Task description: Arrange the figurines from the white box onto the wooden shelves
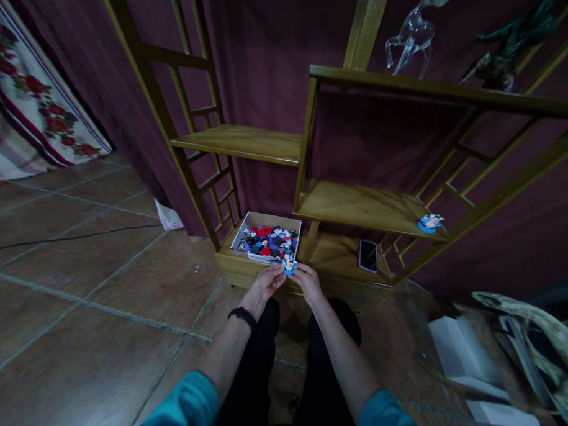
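Note:
A small blue-and-white figurine [289, 266] is held between my two hands, in front of the box. My left hand [270, 279] pinches it from the left, and the fingers of my right hand [308, 280] close on its right side. Just beyond my fingertips a white cardboard box [241, 234] sits on the lowest shelf, filled with several small red, blue, black and white figurines [265, 238]. Another blue-and-white figurine [430, 223] stands at the right end of the middle shelf.
The wooden shelf unit [353, 201] rises in front of me. A phone [368, 255] lies on its bottom board. Up on the top shelf stand a clear glass deer [412, 34] and a dark green figure [511, 43]. White boxes [466, 349] rest on the floor at right.

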`<action>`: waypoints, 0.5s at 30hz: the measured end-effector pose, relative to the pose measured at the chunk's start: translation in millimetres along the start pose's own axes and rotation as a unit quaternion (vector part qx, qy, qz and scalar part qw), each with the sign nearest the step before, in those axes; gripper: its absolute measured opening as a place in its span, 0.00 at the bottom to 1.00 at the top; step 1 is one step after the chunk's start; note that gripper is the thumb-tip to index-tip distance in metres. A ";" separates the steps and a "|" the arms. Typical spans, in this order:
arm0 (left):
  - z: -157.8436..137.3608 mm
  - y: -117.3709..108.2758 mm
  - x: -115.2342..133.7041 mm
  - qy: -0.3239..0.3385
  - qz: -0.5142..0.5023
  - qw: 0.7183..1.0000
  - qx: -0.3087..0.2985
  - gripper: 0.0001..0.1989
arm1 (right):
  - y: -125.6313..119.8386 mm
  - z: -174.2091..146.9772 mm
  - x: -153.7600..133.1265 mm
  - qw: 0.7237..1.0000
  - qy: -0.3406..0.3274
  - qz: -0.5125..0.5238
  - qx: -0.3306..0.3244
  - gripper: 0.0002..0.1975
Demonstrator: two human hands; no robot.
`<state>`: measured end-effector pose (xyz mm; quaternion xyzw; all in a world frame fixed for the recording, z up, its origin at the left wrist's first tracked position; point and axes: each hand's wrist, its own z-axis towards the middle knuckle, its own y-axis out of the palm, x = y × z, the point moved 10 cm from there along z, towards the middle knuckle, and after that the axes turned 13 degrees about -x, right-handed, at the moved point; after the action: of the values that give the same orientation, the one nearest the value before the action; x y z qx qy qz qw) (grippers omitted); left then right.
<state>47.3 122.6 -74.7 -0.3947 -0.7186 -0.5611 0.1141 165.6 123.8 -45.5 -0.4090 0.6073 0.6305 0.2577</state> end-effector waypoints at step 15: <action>2.6 -3.1 -0.4 0.002 0.012 1.000 0.006 0.06 | -1.4 7.8 -8.6 0.976 -0.046 -0.214 -0.005 0.19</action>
<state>46.2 124.6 -78.1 -0.4016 -0.7171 -0.5558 0.1245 169.8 133.1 -39.6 -0.5009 0.4903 0.5819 0.4124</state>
